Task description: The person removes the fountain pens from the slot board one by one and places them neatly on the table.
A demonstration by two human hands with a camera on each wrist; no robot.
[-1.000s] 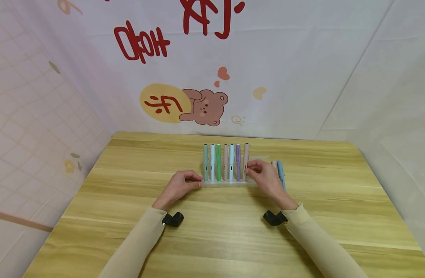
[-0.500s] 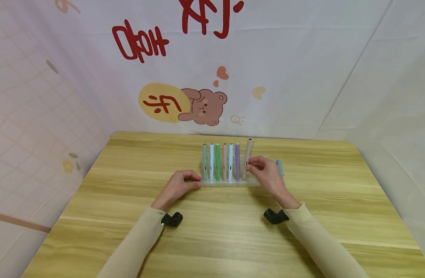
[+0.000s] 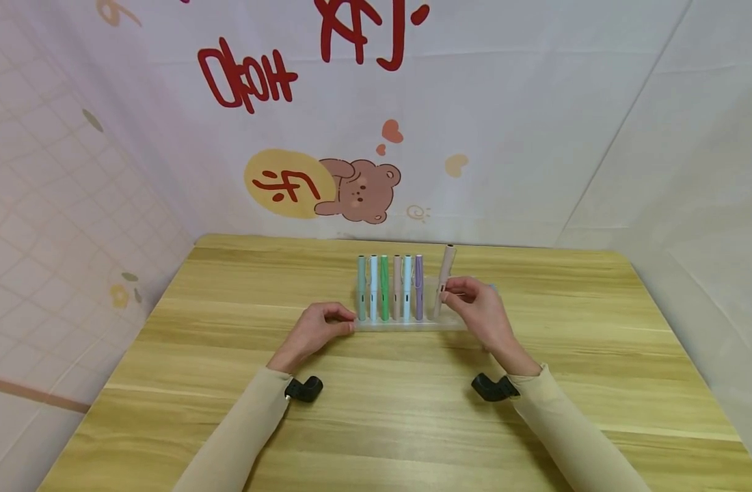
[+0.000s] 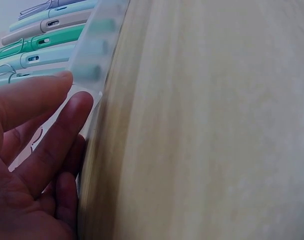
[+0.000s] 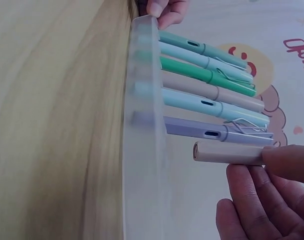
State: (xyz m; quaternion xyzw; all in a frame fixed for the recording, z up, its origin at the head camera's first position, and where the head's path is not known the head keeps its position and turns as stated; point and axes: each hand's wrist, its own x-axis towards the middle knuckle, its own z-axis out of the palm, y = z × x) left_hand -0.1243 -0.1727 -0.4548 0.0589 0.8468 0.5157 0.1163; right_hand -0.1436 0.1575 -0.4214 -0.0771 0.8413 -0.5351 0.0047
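A frosted clear pen holder (image 3: 407,326) holds a row of upright pens: a teal pen (image 3: 361,287), light blue ones, a green pen (image 3: 385,287), a pinkish-beige one and a purple pen (image 3: 419,287). My left hand (image 3: 317,331) pinches the holder's left end with thumb and fingertips. Above the holder's right part, my right hand (image 3: 479,311) pinches another pinkish-beige pen (image 3: 448,263) between thumb and fingers. This pen leans right, and its lower end shows apart from the holder in the right wrist view.
A blue pen (image 3: 492,288) lies on the table right of the holder, mostly hidden by my right hand. The wooden table (image 3: 388,410) meets a printed cloth backdrop (image 3: 511,137) behind the holder.
My right hand has drawn the pinkish-beige pen up from the row and moved it slightly right, tilting it. It now covers most of the lying pens. My left hand stays at the holder's end.
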